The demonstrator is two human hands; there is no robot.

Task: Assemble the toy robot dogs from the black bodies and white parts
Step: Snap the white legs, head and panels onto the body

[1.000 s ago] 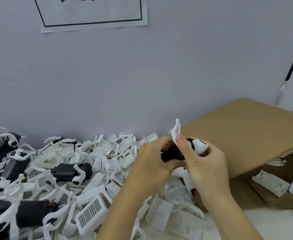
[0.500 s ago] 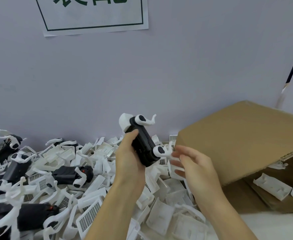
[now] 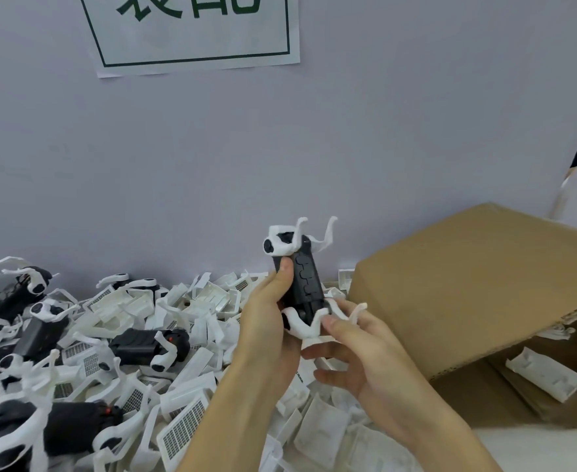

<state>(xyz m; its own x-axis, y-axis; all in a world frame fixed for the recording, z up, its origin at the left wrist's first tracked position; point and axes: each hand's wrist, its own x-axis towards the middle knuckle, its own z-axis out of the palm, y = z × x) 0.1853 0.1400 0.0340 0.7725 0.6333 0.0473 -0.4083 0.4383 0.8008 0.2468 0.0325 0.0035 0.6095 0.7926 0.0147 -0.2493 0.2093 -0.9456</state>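
Left hand (image 3: 273, 321) grips black toy dog (image 3: 302, 284) upright, long axis vertical, left of cardboard box (image 3: 467, 281); right hand (image 3: 358, 349), fingers loosely spread, touches its lower white legs (image 3: 305, 323), nearer that end.

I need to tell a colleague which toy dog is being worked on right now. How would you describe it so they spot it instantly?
Start at the brown cardboard box on the right; just left of its near corner, two hands meet above the white parts pile. The left hand grips the toy dog upright. Unlike the dogs lying on the pile, it is lifted, legs curling at both ends.
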